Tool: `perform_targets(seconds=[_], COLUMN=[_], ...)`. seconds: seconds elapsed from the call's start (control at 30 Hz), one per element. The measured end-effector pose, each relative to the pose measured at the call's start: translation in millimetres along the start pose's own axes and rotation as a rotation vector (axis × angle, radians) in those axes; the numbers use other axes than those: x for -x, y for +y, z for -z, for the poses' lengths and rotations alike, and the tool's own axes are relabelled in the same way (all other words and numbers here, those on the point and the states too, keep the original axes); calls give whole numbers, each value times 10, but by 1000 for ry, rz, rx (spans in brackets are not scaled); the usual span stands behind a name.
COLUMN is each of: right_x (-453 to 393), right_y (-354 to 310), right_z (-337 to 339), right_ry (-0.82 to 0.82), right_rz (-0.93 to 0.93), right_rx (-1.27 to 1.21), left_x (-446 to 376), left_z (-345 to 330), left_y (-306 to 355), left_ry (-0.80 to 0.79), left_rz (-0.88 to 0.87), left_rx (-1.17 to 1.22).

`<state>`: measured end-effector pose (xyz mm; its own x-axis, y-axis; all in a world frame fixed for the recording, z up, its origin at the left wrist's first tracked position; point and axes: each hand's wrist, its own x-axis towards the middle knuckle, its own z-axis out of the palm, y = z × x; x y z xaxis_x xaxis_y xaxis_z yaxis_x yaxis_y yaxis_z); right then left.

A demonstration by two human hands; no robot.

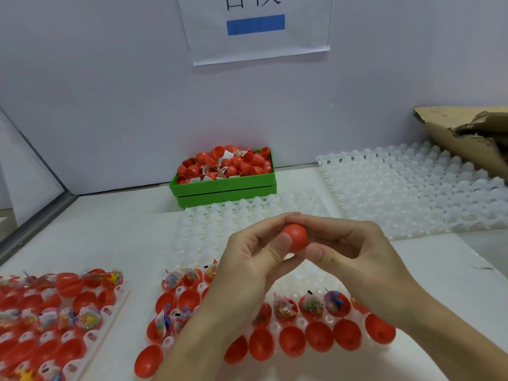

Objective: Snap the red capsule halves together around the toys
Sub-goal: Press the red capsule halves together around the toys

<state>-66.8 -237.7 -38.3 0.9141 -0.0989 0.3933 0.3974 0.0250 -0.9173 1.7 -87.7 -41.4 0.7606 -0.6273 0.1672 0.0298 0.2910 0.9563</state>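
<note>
White table [115, 237] carries everything, from the translucent moulded trays [406, 193] spread at the right and centre down to the small parts; a torn cardboard box [467, 138] sits at the far right, a green bin [225, 188] heaped with red shells and toy packets stands by the back wall; the near tray [275, 324] holds open red halves [320, 336], some with bagged toys [310, 305] in them, others bare, and a second tray [55, 312] at the left is likewise unclosed, so most of the work looks undone; above the near tray the left hand [255, 259] and right hand [354, 251] both pinch one red capsule [295, 237] between curled fingers and thumbs; whether its halves have fully clicked, or what lies inside, is hidden by the fingers.
</note>
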Motion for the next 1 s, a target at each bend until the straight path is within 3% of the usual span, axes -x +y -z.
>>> perform_targets(seconds=[0.1,0.27,0.47,1.0], right_x=[5,-7,-17,29], right_y=[8,33,38,128], right_z=[4,-2,20,-24], right_ry=[-6,155,202,280], right_rz=[-6,-52,-81,47], right_rx=[63,201,242,375], left_x=[-3,3,12,58], left_z=[-6,-18,25,-77], left_y=[15,7,36,-30], left_ry=[35,132,133,249], left_rz=[35,-72,-159,-205], left_rx=[76,-242,-464,-567])
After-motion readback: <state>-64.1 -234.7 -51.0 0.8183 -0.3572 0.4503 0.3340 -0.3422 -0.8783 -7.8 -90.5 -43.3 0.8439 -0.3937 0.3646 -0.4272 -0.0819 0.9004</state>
